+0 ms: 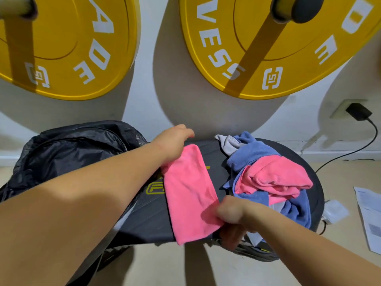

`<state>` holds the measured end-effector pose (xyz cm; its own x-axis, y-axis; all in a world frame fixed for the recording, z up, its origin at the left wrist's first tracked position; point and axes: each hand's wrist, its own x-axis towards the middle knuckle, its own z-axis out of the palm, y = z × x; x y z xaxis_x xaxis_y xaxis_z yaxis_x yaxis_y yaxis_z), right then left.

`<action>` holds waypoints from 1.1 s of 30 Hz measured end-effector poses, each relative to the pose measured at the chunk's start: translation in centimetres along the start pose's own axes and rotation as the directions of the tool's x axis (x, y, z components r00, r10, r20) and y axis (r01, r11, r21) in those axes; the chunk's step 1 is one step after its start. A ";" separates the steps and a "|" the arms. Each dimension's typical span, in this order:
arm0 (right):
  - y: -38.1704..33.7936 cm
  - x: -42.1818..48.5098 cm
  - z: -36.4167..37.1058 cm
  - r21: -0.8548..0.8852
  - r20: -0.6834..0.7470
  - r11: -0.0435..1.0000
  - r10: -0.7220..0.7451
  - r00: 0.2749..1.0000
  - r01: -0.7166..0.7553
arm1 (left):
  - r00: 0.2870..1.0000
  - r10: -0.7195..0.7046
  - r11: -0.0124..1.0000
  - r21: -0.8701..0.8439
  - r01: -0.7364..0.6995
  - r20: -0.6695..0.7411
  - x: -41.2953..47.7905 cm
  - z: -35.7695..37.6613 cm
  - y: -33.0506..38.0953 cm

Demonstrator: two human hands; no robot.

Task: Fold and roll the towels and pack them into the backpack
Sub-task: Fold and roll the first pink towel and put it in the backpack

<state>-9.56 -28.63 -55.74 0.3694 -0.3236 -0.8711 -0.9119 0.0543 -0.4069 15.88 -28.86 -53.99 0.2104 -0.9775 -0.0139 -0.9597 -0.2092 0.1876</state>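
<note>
The backpack (78, 145) sits at the bench's (148, 223) left edge, with loose towels (268, 174) heaped at its right end. Mid-bench lies the folded pink towel (189, 195). My left hand (175, 141) is on its far end, and I cannot tell its finger state; my right hand (231, 215) pinches its near corner.

Left plate (68, 48): big white letters, partly cut off, "A" and "D"; bracketed logo, looks like "15", sideways. Right plate (268, 58): "ESS" legible, same logo. Bench (148, 215): yellow outlined "F", rest under towel (189, 195). Paper (369, 215): print unreadable.
</note>
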 end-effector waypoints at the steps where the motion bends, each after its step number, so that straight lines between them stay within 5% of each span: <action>1: 0.0 -0.4 0.2 -0.096 -0.049 0.995 0.011 0.999 -0.016 | 1.000 0.002 1.000 0.006 -0.002 -0.002 -0.6 0.7 -0.1; 8: -1.1 -0.6 0.9 -0.438 -0.200 0.898 -0.056 0.978 -0.039 | 0.941 -0.239 0.967 -0.032 0.254 0.241 -8.3 5.4 -0.4; 13: -0.5 0.0 1.5 -0.351 -0.106 0.928 0.092 0.990 -0.124 | 0.910 -0.308 0.901 -0.220 0.373 0.277 -10.3 8.4 1.3; 20: -0.1 1.9 0.8 -0.406 -0.139 0.913 -0.093 0.986 0.029 | 0.949 -0.268 0.960 -0.034 0.277 0.165 -11.3 5.7 -1.6; 24: -2.0 3.0 0.2 -0.236 -0.276 0.935 -0.327 0.904 0.266 | 0.996 -0.006 0.988 -0.152 0.020 0.093 -13.6 4.8 0.8; 28: -2.7 4.5 0.2 -0.193 -0.286 0.926 -0.369 0.885 0.324 | 0.948 0.209 0.963 -0.220 -0.156 0.240 -16.4 6.4 4.5; 33: -1.8 5.5 0.2 -0.269 -0.291 0.910 -0.388 0.875 0.314 | 0.942 0.205 0.976 -0.127 -0.176 0.265 -17.6 8.3 5.8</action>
<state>-5.91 -30.34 -59.83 0.6247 -0.5789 -0.5241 -0.7623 -0.3065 -0.5700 5.04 -13.11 -60.82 -0.0475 -0.9707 -0.2355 -0.9502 -0.0287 0.3104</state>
